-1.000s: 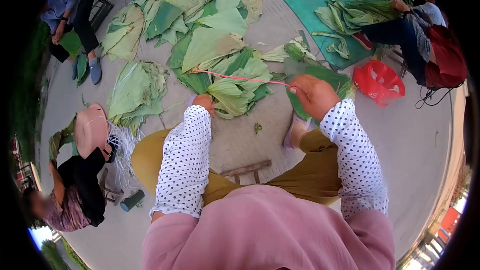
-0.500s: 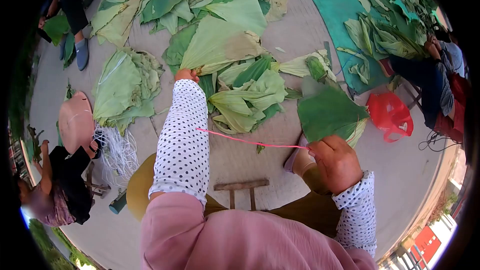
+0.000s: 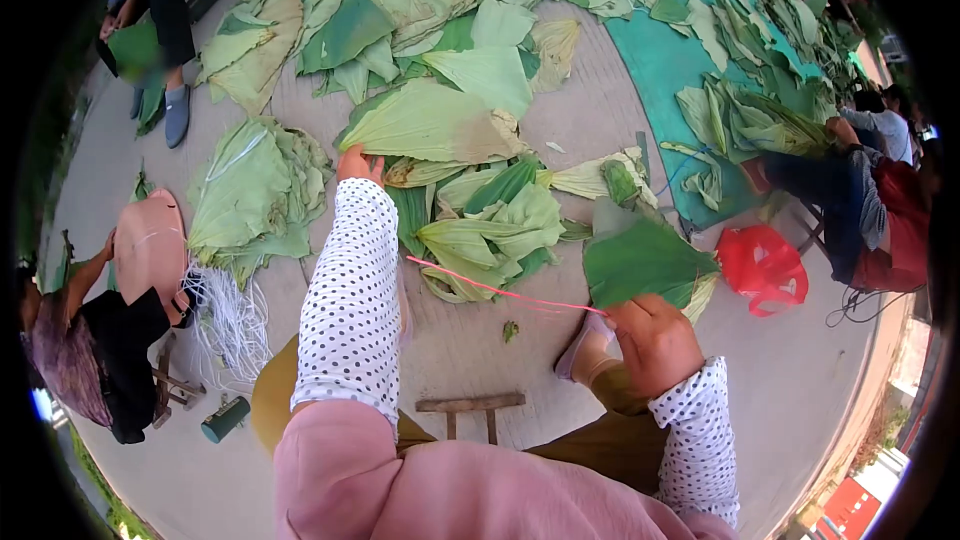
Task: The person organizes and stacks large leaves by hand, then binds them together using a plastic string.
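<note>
My left hand (image 3: 358, 166) is closed on the near-left edge of a large, pale green folded leaf (image 3: 430, 122), which looks like a lotus leaf with a brownish right end. Just below lies a pile of crumpled, folded leaves (image 3: 500, 225). My right hand (image 3: 655, 345) is closed on a thin pink string (image 3: 500, 290), whose free end stretches left over the ground. Behind that hand is a dark green leaf (image 3: 640, 260); whether the fingers touch it I cannot tell. A paler leaf edge shows beneath it.
A tied leaf bundle (image 3: 255, 185), white strings (image 3: 225, 315) and a pink hat (image 3: 152, 245) are at left. Stacked leaves (image 3: 420, 10) lie ahead. At right are a red plastic bag (image 3: 762, 270) and a green mat (image 3: 650, 60). People sit on both sides.
My left hand has shifted slightly left and down, and the leaf it holds now lies lower and flatter. My right hand has moved slightly down and left with the pink string. The view has shifted somewhat.
</note>
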`<state>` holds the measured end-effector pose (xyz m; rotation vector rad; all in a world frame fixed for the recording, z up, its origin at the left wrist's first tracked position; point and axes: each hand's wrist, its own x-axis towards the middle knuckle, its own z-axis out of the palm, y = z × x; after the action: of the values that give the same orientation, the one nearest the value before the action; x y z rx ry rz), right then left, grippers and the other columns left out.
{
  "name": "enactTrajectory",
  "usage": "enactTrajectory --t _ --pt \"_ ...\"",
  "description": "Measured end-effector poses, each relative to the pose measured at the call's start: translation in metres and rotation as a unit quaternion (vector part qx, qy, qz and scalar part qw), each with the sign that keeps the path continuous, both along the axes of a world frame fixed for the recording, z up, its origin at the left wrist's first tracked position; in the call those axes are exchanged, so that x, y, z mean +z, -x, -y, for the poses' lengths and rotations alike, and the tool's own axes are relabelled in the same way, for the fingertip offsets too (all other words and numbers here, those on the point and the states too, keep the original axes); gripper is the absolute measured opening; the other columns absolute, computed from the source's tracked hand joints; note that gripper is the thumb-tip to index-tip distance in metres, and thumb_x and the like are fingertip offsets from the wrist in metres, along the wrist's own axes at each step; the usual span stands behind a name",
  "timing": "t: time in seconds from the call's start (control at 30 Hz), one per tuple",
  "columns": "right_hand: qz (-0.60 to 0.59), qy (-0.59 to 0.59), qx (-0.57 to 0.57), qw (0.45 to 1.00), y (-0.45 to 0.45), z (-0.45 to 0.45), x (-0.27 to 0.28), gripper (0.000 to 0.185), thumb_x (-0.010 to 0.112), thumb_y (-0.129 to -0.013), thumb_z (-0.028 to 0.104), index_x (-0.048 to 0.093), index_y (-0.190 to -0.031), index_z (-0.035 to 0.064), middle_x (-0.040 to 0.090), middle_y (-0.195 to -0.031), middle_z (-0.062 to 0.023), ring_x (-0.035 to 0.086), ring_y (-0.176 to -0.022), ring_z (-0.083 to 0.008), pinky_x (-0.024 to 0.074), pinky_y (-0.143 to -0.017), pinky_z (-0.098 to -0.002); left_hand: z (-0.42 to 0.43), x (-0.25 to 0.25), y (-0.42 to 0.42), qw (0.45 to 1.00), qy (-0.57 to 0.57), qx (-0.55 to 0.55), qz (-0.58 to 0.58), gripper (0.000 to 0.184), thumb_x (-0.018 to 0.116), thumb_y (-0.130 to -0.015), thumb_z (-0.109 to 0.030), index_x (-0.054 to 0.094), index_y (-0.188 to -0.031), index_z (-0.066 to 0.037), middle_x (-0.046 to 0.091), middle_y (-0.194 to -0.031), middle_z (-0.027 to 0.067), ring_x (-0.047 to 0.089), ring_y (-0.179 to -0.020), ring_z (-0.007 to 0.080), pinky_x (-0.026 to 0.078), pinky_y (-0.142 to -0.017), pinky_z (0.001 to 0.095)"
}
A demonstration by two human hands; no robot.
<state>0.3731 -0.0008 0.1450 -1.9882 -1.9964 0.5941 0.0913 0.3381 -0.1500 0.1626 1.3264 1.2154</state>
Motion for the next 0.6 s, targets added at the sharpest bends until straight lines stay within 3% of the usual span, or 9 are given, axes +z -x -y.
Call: enactTrajectory --t 0.03,0.13,0.2,0.27,0.33,0.43,0.6 --pt "0.005 -0.018 -0.015 1.0 -0.001 0.002 -0.001 0.016 0.064 -0.07 0.003 0.061 -0.086 0.0034 0.058 -0.077 -0.0132 0.059 -0.074 -0.033 0.0486 -0.065 -0.0413 -0.001 0.023 -0.004 0.999 -0.044 -0.011 0.029 0.028 0.053 -0.091 -0.011 0.048 -0.119 -0.007 0.052 -0.122 0.0116 0.054 -0.106 0.0266 0.042 -0.095 0.047" --pt "0.011 -0.075 -0.047 0.996 -0.004 0.009 -0.002 0.009 0.058 -0.078 0.003 0.061 -0.086 0.0027 0.06 -0.079 -0.0147 0.06 -0.076 -0.0341 0.0495 -0.066 -0.043 0.004 0.102 -0.016 0.988 -0.118 -0.089 0.039 0.028 0.051 -0.091 -0.009 0.048 -0.119 -0.005 0.052 -0.121 0.0128 0.055 -0.106 0.0266 0.044 -0.091 0.0461" --pt "0.0 -0.062 -0.079 0.995 -0.007 0.012 0.001 0.006 0.057 -0.082 0.006 0.061 -0.086 0.0034 0.06 -0.079 -0.0152 0.06 -0.075 -0.0353 0.0493 -0.066 -0.0435 0.012 0.149 -0.024 0.977 -0.171 -0.124 0.024 0.026 0.052 -0.092 -0.01 0.049 -0.117 -0.004 0.056 -0.115 0.0115 0.058 -0.1 0.0255 0.047 -0.086 0.0437" --pt "-0.012 -0.109 -0.089 0.99 -0.011 0.016 -0.001 0.007 0.057 -0.084 0.008 0.061 -0.087 0.0038 0.06 -0.079 -0.0158 0.06 -0.075 -0.0359 0.0491 -0.066 -0.0441 0.024 0.195 -0.026 0.948 -0.217 -0.23 -0.041 0.021 0.052 -0.092 -0.012 0.051 -0.113 -0.005 0.06 -0.108 0.0091 0.06 -0.095 0.0231 0.049 -0.082 0.0405" --pt "-0.027 -0.149 -0.099 0.984 -0.012 0.021 -0.001 0.008 0.056 -0.085 0.009 0.061 -0.088 0.0043 0.06 -0.079 -0.0164 0.06 -0.075 -0.0365 0.0488 -0.066 -0.0447 0.05 0.238 -0.03 0.93 -0.245 -0.266 -0.058 0.018 0.053 -0.093 -0.015 0.053 -0.109 -0.007 0.063 -0.102 0.0067 0.061 -0.092 0.02 0.049 -0.079 0.0376" --pt "-0.046 -0.167 -0.111 0.979 -0.009 0.027 0.005 0.01 0.054 -0.087 0.011 0.061 -0.089 0.0043 0.061 -0.08 -0.017 0.06 -0.076 -0.0371 0.0479 -0.067 -0.0461 0.103 0.286 -0.028 0.886 -0.273 -0.362 -0.097 0.015 0.054 -0.093 -0.016 0.053 -0.105 -0.006 0.063 -0.103 0.0058 0.061 -0.092 0.0194 0.048 -0.082 0.0367" --pt "-0.084 -0.16 -0.091 0.979 -0.005 0.04 0.011 0.013 0.055 -0.088 0.013 0.062 -0.092 0.0028 0.061 -0.086 -0.0178 0.059 -0.079 -0.0376 0.0477 -0.069 -0.0436 0.176 0.317 -0.027 0.882 -0.278 -0.368 -0.093 0.014 0.054 -0.094 -0.016 0.054 -0.104 -0.007 0.064 -0.103 0.0055 0.062 -0.091 0.0174 0.049 -0.08 0.0345"
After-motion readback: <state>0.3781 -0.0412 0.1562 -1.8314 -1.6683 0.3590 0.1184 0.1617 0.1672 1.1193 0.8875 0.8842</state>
